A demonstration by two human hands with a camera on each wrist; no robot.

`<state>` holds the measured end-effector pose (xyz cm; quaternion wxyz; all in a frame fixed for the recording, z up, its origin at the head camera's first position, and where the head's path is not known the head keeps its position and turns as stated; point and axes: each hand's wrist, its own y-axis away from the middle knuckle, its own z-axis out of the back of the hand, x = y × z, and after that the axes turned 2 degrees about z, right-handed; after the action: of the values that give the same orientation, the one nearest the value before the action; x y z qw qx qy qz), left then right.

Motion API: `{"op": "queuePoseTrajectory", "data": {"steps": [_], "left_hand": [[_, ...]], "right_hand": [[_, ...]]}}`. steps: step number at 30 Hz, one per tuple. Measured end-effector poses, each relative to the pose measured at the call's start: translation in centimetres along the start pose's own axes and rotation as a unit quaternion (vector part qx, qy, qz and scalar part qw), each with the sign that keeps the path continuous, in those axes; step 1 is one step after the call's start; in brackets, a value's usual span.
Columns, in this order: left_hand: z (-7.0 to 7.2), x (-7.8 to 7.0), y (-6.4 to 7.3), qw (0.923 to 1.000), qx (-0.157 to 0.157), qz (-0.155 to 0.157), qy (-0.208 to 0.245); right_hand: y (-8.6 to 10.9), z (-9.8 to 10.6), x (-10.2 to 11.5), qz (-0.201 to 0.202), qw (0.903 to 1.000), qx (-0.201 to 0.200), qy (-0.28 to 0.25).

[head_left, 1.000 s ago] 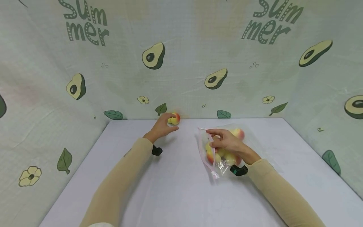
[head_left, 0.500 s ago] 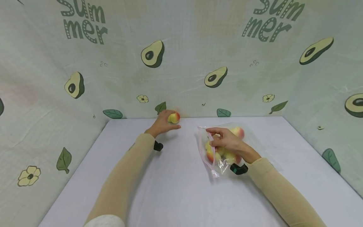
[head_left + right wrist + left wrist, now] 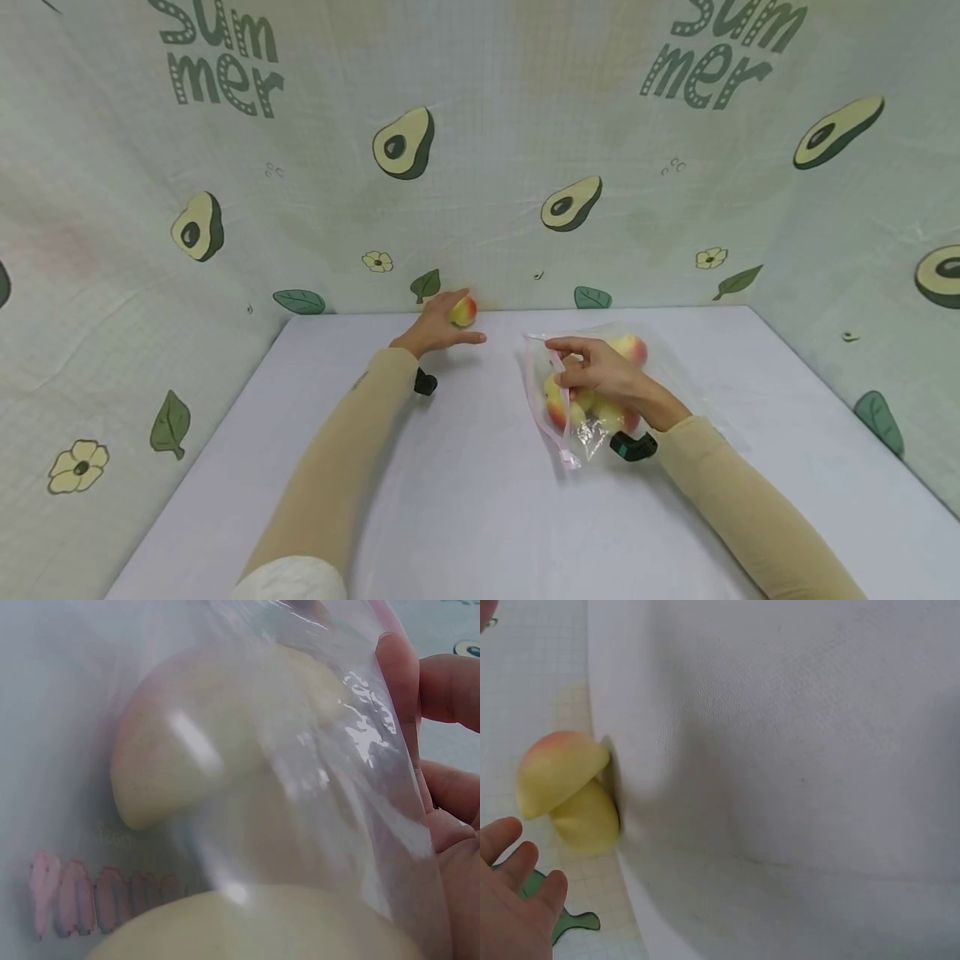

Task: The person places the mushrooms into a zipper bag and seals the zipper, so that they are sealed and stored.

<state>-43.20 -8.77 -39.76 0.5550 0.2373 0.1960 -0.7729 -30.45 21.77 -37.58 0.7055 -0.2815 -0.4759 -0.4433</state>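
Note:
At the back edge of the table lies a toy mushroom (image 3: 465, 312) with a yellow stem and a yellow cap blushing red; the left wrist view shows the whole mushroom (image 3: 566, 776) tipped against the wall cloth. Beside it is my left hand (image 3: 437, 326), thumb and fingers spread apart with nothing between them. On the right, my right hand (image 3: 609, 377) pinches the pink-edged mouth of a clear zip bag (image 3: 591, 440). Several similar mushrooms (image 3: 632, 350) lie inside the bag, partly covered by that hand. Up close, one bagged mushroom cap (image 3: 195, 742) shows through the plastic.
A white table (image 3: 450, 500) spreads out under both arms. Cloth printed with avocados, leaves and lettering (image 3: 480, 167) rises at the back and on both sides, meeting the table's back edge right behind the loose mushroom.
My left hand has shifted slightly right and its fingers have opened wider beside the loose mushroom, now covering more of its left side. The right hand and bag have stayed put.

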Motion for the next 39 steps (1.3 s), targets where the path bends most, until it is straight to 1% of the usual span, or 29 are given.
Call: {"op": "queuePoseTrajectory", "data": {"steps": [1,4,8,12,15,19,22,26,28,35,39], "left_hand": [[0.0,0.0,-0.1,1.0000,0.000,0.001,-0.004],[-0.1,-0.1,-0.4,0.9999,0.003,0.002,-0.016],[-0.2,-0.4,-0.7,1.0000,0.005,0.005,-0.006],[-0.3,-0.6,-0.7,1.0000,-0.002,0.008,0.004],[-0.5,-0.6,-0.7,1.0000,-0.003,0.008,-0.004],[-0.8,-0.5,-0.6,0.9997,0.007,0.016,-0.018],[-0.9,-0.4,-0.6,0.9993,0.007,0.009,-0.034],[-0.8,-0.3,-0.7,0.9988,0.000,-0.011,-0.048],[-0.8,-0.2,-0.7,0.9989,0.000,-0.018,-0.043],[-0.9,-0.4,-0.3,0.9994,0.012,-0.022,-0.025],[-1.2,-0.6,-0.1,0.9994,0.014,-0.027,-0.017]], "right_hand": [[-0.2,0.1,-0.4,0.004,1.0000,0.001,-0.007],[-0.2,0.1,-0.5,0.014,0.9995,0.008,-0.027],[-0.1,0.2,-0.5,0.012,0.9996,0.009,-0.025],[-0.1,0.1,-0.5,0.003,0.9998,0.005,-0.016],[-0.1,0.1,-0.6,0.002,0.9999,0.003,-0.015],[-0.1,0.1,-0.6,0.002,0.9999,0.003,-0.016],[-0.1,0.1,-0.5,0.005,0.9999,0.004,-0.016],[-0.1,0.1,-0.5,0.011,0.9997,0.007,-0.021],[-0.1,0.1,-0.5,0.011,0.9996,0.008,-0.025],[-0.1,0.1,-0.6,0.006,0.9999,0.008,-0.014],[-0.1,0.1,-0.5,0.007,0.9998,0.007,-0.015]]}}
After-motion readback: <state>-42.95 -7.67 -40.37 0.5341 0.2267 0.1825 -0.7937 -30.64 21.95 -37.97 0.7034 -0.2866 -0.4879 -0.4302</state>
